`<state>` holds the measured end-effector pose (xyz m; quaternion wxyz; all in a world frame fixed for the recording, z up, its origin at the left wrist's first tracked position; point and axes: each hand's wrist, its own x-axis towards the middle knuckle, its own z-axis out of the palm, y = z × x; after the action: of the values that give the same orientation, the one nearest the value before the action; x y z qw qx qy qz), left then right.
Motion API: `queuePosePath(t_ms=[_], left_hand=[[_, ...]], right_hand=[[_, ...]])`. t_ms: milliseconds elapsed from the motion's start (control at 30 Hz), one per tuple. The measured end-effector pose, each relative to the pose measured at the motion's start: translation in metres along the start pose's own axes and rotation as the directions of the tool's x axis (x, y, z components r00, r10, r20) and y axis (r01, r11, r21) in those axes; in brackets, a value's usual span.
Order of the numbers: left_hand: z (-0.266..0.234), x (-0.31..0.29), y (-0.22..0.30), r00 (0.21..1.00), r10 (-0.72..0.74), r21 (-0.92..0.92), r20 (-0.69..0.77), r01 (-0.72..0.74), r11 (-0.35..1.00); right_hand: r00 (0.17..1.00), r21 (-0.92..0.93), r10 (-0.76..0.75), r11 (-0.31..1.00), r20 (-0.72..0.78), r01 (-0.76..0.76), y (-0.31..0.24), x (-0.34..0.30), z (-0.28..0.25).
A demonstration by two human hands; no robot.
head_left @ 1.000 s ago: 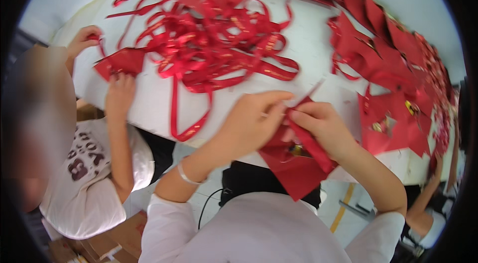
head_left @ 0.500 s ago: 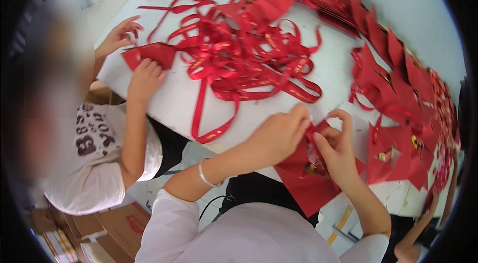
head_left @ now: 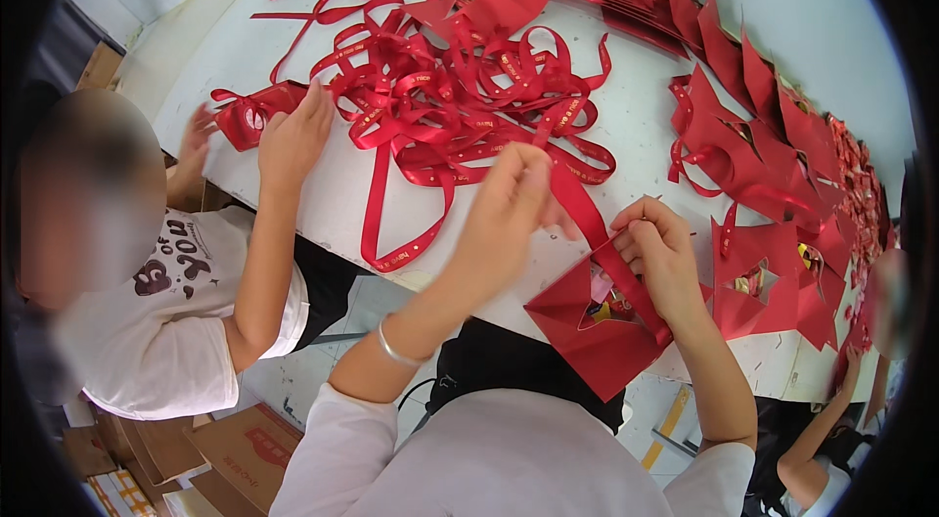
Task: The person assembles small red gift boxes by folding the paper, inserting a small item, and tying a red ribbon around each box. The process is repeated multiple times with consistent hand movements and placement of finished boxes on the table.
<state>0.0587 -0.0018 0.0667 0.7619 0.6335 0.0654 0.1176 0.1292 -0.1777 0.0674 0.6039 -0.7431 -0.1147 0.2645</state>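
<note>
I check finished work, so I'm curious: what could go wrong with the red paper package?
It appears to overhang the near edge of the table, so the red paper package might slip. Its red ribbon leads toward the tangled ribbon pile and could snag. Contents show through an opening and might spill.

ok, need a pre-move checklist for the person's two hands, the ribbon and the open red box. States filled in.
1. Right grip at the ribbon: ok, fingers beside it above the box.
2. Left grip holding the ribbon: cannot tell, blurred.
3. Ribbon passing over the red box: ok, runs diagonally across it.
4. Contents visible through the box's opening: ok.
5. Red box wholly within the table outline: not ok, near corner juts past the edge.
6. Co-worker's hand clear: ok, off left.
</note>
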Motion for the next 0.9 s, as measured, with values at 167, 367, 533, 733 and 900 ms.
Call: queuePosePath(t_ms=[167, 367, 533, 733, 900], left_hand=[[-0.005, 0.010, -0.014, 0.985, -0.121, -0.079, 0.123, 0.131, 0.988], [0.006, -0.015, -0.017, 0.968, 0.034, 0.483, 0.250, -0.155, 0.862], [0.020, -0.016, -0.007, 0.961, -0.095, 0.600, 0.261, -0.085, 0.795], [0.017, -0.014, -0.017, 0.973, 0.023, 0.617, 0.230, -0.164, 0.770], [0.013, -0.011, -0.021, 0.975, 0.046, 0.602, 0.218, -0.172, 0.780]], right_hand=[[0.999, 0.006, -0.030, 1.000, -0.009, 0.030, 0.007, 0.003, 0.002], [0.947, -0.153, -0.321, 0.937, -0.023, 0.314, 0.017, 0.006, 0.006], [0.986, -0.217, -0.167, 0.962, 0.026, 0.169, 0.001, 0.005, 0.000], [0.531, -0.745, -0.847, 0.331, 0.037, 0.580, -0.006, -0.039, -0.048], [0.551, -0.807, -0.796, 0.141, 0.252, 0.573, 0.067, -0.099, -0.080]])
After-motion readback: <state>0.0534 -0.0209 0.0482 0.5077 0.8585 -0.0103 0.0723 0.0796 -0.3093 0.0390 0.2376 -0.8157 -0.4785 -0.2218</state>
